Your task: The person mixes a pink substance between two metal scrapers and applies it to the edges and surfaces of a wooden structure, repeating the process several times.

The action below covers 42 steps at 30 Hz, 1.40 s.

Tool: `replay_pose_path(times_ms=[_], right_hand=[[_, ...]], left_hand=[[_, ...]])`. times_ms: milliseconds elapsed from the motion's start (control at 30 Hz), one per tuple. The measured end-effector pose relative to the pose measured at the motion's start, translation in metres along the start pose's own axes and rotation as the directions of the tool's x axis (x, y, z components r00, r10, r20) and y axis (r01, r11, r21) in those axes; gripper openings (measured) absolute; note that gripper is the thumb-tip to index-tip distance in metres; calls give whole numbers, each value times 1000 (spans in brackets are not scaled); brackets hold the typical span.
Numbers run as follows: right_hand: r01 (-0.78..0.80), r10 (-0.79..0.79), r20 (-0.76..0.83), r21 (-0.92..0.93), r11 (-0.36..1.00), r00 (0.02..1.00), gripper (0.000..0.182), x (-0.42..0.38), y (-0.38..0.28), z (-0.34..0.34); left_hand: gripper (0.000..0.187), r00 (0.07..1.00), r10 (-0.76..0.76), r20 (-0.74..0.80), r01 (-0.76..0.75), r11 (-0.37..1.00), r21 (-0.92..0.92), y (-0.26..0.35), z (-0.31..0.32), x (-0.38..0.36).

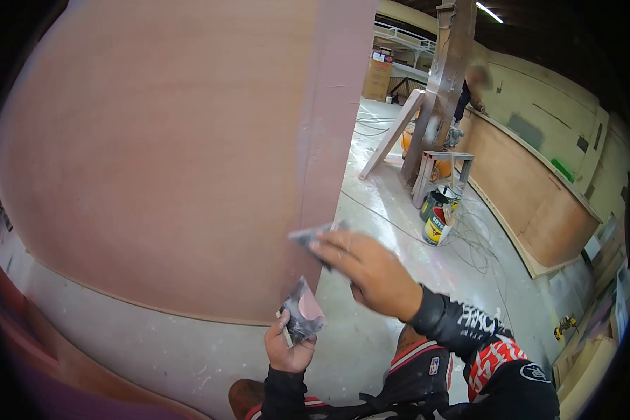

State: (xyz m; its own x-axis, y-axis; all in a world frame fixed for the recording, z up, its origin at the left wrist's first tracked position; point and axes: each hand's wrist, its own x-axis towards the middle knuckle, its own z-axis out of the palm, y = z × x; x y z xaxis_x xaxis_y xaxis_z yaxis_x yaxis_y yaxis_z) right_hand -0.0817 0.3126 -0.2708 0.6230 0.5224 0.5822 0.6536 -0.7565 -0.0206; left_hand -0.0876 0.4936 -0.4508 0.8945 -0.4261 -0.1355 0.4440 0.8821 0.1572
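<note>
Near centre, the left hand grips a filler-loaded spatula, the right hand pinches a scraper by the curved panel's right edge, and paint cans stand farther right, before a far-right person.

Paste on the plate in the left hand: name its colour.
The paste is pale pink; the head view shows it best.

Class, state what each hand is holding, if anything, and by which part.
The left hand holds a smeared plate with pink paste by its lower end. The right hand holds a flat scraper by its right side; blur hides the exact spot.
</note>
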Motion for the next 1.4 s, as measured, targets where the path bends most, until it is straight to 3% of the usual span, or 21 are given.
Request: replay_pose_path(times_ms=[33, 67, 133, 233, 267, 333, 400, 467, 500, 600, 733, 867, 900, 967, 1067, 1133, 1200, 1233, 1267, 1333, 1400], right_hand=[[39, -44, 13, 242, 970, 999, 69, -6, -1, -4], [37, -41, 11, 240, 970, 999, 69, -13, 0, -7], [160, -164, -37, 514, 843, 986, 84, -26, -6, -9], [128, -182, 32, 595, 793, 983, 86, -53, -1, 10], [123, -173, 29, 590, 798, 984, 86, -63, 3, 17], [9, -96, 148, 502, 865, 984, 86, -79, 16, 29], [-8, -65, 134, 482, 876, 989, 84, -100, 40, 45], [-8, -131, 374, 348, 937, 918, 80, -134, 76, 68], [-85, -66, 386, 361, 929, 920, 76, -140, 86, 73], [-172, 173, 31, 356, 918, 985, 68, -104, 94, 44], [-121, 228, -454, 253, 960, 861, 44, -9, 105, -8], [63, 339, -477, 647, 760, 811, 44, 70, 102, -22], [70, 335, -477, 650, 757, 812, 44, 68, 100, -20], [1, 229, -523, 402, 916, 821, 42, 55, 89, -17], [20, 103, -404, 289, 957, 909, 68, -1, 71, -3], [147, -65, -278, 284, 948, 958, 81, -31, 46, 1], [315, -273, -157, 457, 832, 949, 83, -53, 34, 16], [267, -310, -9, 532, 804, 951, 81, -59, 26, 17], [268, -313, -3, 525, 808, 950, 81, -61, 28, 18], [175, -243, 179, 325, 929, 953, 77, -66, 38, 13], [200, -210, 212, 67, 977, 955, 70, -51, 65, -5]], left_hand=[[23, 998, -61, 30, 62, 998, -14, 1, 11, 4], [23, 997, -64, 31, 65, 998, -12, 1, 19, 10], [25, 983, -165, 82, 168, 986, -20, 6, 31, 13], [29, 967, -248, 63, 251, 966, -52, 7, 41, 17], [29, 964, -258, 64, 261, 964, -46, 9, 48, 14], [27, 997, -80, 4, 78, 981, 177, 18, 62, 13], [28, 996, -90, 4, 88, 976, 198, 25, 49, 17], [28, 997, 70, -8, -66, 969, 240, 28, 35, 13], [30, 991, 116, 62, -129, 949, 287, 31, 25, 12], [33, 981, 189, 40, -192, 934, 301, 30, 28, -4], [36, 981, 192, -3, -184, 941, 285, 9, 19, -6], [36, 984, 174, -29, -161, 953, 258, -4, 30, -14], [36, 981, 189, -53, -171, 956, 238, -8, 33, -14], [35, 975, 209, -70, -190, 958, 214, -10, 37, -16], [34, 981, 193, 31, -195, 969, 151, -9, 36, -13], [33, 988, 152, 27, -154, 983, 100, -8, 45, -11], [33, 989, 71, 131, -79, 995, 60, -1, 47, -3], [33, 976, -14, 218, 6, 999, 38, 2, 49, -2], [33, 974, -15, 226, 8, 999, 32, 6, 50, -4], [28, 977, 193, 90, -200, 976, 79, 19, 59, -11], [28, 963, 164, 212, -173, 985, 25, 34, 53, -16]])
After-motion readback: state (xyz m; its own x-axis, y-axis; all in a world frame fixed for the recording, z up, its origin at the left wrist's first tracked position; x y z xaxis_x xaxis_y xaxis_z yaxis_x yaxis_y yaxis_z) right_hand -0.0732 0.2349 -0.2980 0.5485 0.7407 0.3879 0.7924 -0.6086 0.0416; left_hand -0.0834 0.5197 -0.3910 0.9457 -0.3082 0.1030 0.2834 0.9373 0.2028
